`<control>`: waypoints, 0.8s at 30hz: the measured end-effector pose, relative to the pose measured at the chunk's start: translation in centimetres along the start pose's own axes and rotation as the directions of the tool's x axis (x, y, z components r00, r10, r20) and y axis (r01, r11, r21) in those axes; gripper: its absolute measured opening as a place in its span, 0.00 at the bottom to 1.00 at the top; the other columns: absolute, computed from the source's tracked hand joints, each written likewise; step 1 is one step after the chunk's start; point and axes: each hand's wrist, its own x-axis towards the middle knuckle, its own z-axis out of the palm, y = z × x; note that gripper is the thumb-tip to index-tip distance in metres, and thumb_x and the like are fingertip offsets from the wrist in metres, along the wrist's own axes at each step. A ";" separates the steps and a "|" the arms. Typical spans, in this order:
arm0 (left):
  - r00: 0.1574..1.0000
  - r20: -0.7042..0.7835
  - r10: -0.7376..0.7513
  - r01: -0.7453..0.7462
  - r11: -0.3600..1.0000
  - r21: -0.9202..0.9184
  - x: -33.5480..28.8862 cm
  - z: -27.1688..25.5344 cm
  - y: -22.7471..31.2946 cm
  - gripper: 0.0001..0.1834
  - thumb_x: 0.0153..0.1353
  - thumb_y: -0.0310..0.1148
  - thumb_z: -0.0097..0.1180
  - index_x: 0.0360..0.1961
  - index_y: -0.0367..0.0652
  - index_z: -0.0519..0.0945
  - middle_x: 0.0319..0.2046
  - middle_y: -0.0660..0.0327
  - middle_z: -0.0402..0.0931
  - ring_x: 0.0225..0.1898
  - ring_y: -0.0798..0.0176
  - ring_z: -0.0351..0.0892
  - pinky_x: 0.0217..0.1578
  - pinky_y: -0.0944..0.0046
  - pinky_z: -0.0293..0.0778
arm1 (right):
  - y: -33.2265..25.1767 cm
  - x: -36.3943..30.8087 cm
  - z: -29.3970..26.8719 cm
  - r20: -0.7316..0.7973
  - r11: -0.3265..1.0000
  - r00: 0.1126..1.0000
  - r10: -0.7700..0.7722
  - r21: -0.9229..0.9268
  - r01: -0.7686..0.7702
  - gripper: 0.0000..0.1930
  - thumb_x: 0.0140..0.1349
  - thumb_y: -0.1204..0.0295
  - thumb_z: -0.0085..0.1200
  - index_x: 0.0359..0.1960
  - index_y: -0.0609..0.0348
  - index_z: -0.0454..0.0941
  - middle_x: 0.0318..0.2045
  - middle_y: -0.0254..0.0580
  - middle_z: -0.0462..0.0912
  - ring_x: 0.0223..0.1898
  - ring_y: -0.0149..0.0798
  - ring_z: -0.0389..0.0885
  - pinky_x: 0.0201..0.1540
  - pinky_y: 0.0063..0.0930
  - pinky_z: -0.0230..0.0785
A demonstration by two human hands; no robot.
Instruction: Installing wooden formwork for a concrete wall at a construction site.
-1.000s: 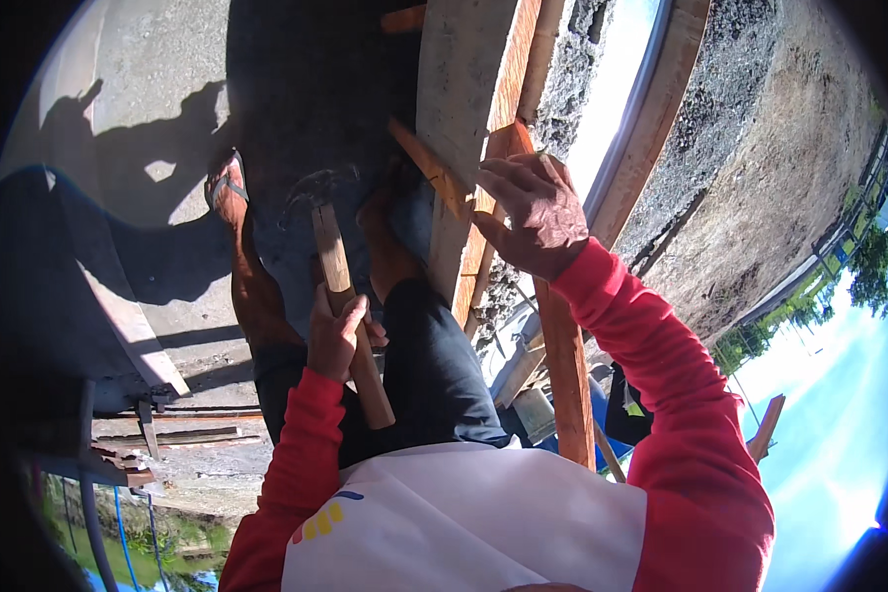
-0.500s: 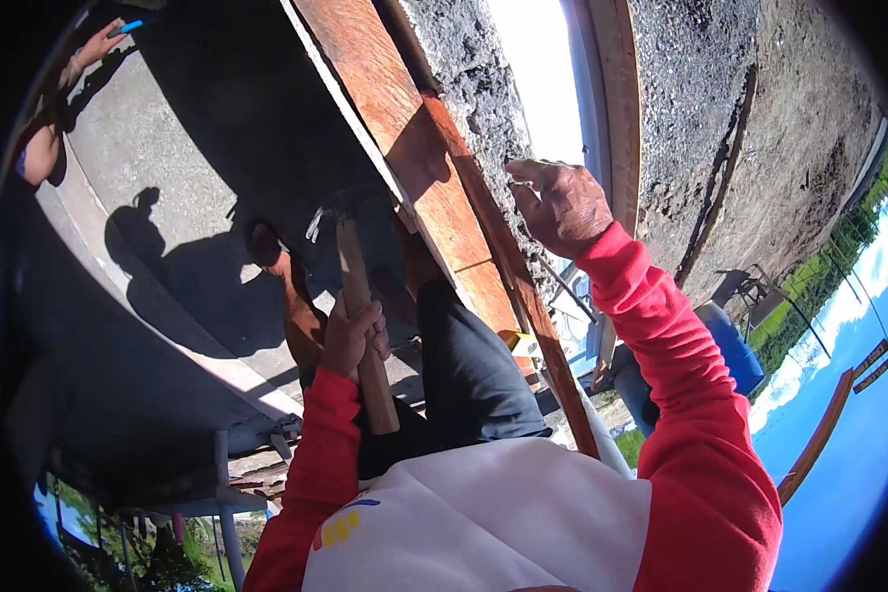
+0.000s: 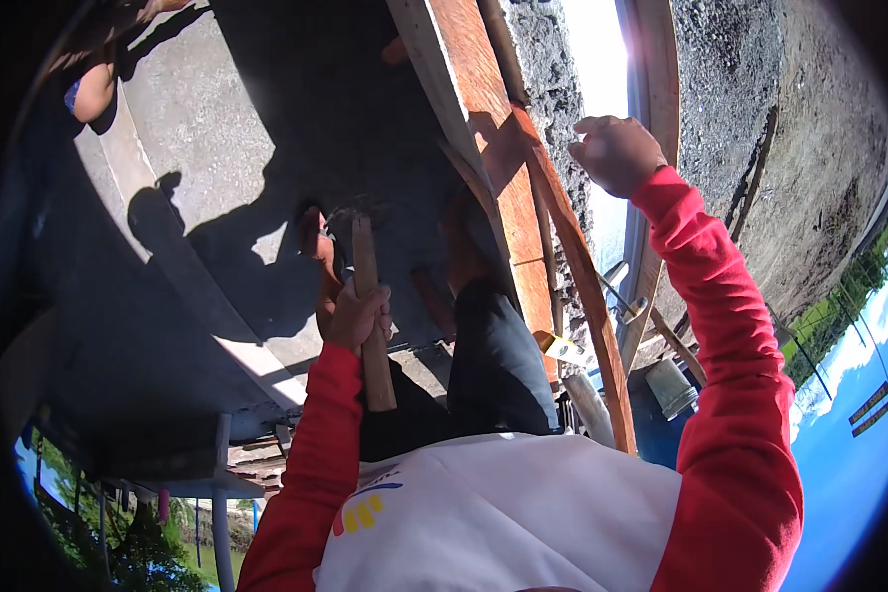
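My left hand (image 3: 358, 318) is closed round the wooden handle of a hammer (image 3: 367, 266), held upright in front of my legs. The hammer's metal head is faint against dark shadow. My right hand (image 3: 617, 156) is raised on the right, above the bright strip beside a rough concrete edge. Its fingers are loosely bent, thumb and forefinger a little apart, with nothing visible between them. Between my hands runs a reddish-brown board (image 3: 503, 168), and a narrower reddish wooden strip (image 3: 574, 237) slants along its right side.
A person's bent limb (image 3: 93, 94) shows at the upper left, over sunlit concrete (image 3: 197, 109). Right of my knee lies a yellow-and-white object (image 3: 560, 347). A grey container (image 3: 671, 388) stands by my right forearm. A rough wall (image 3: 809, 148) fills the upper right.
The view has shifted, so the boards sit further right. My right hand has risen and its fingers look more bent. The hammer stands more upright in my left hand.
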 end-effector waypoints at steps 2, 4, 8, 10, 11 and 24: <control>0.998 -0.044 0.040 -0.041 0.999 -0.020 -0.2 -2.1 -0.3 0.11 0.44 0.29 0.48 0.25 0.42 0.59 0.12 0.64 0.60 0.08 0.73 0.60 0.06 0.72 0.61 | -2.5 0.5 -0.2 -0.020 0.999 0.999 -0.034 -0.025 0.033 0.12 0.44 0.66 0.43 0.25 0.62 0.71 0.22 0.47 0.74 0.25 0.44 0.73 0.31 0.30 0.64; 0.997 -0.003 -0.080 0.079 0.987 -0.141 -0.4 -3.9 -1.2 0.12 0.43 0.30 0.49 0.25 0.42 0.59 0.12 0.65 0.60 0.08 0.73 0.60 0.06 0.72 0.61 | -5.2 -0.1 0.2 0.004 0.999 1.000 -0.030 -0.046 0.030 0.11 0.43 0.68 0.42 0.23 0.63 0.70 0.20 0.49 0.73 0.22 0.45 0.73 0.28 0.30 0.65; 1.000 -0.026 -0.007 0.000 0.968 -0.252 -0.8 -6.6 -3.8 0.12 0.43 0.30 0.50 0.25 0.42 0.59 0.12 0.65 0.60 0.08 0.72 0.60 0.06 0.71 0.61 | -9.5 -3.2 2.5 0.128 0.995 0.988 0.091 0.032 -0.096 0.14 0.41 0.65 0.46 0.30 0.58 0.67 0.26 0.45 0.74 0.31 0.44 0.72 0.34 0.32 0.63; 0.999 0.048 -0.012 0.025 0.958 -0.287 -1.2 -7.5 -4.9 0.12 0.43 0.30 0.50 0.25 0.42 0.59 0.12 0.64 0.60 0.08 0.71 0.61 0.06 0.70 0.61 | -10.2 -5.1 3.7 0.142 0.978 0.968 0.207 -0.037 -0.204 0.19 0.40 0.64 0.48 0.35 0.59 0.64 0.31 0.46 0.72 0.34 0.44 0.70 0.36 0.32 0.61; 1.000 -0.013 0.021 -0.023 0.965 -0.261 -1.5 -7.9 -5.4 0.11 0.44 0.30 0.49 0.26 0.43 0.59 0.12 0.64 0.60 0.08 0.72 0.61 0.06 0.71 0.60 | -10.3 -6.1 4.3 0.090 0.977 0.973 0.211 -0.060 -0.206 0.20 0.39 0.65 0.49 0.36 0.60 0.63 0.31 0.46 0.70 0.34 0.45 0.69 0.35 0.33 0.61; 0.988 -0.047 0.147 -0.154 0.938 -0.311 -4.7 -10.1 -6.7 0.07 0.45 0.31 0.46 0.23 0.41 0.62 0.10 0.63 0.60 0.07 0.68 0.62 0.06 0.68 0.63 | -7.1 -11.6 8.8 0.095 0.905 0.922 0.377 0.175 -0.388 0.20 0.40 0.68 0.45 0.37 0.62 0.62 0.29 0.49 0.72 0.32 0.46 0.71 0.35 0.32 0.62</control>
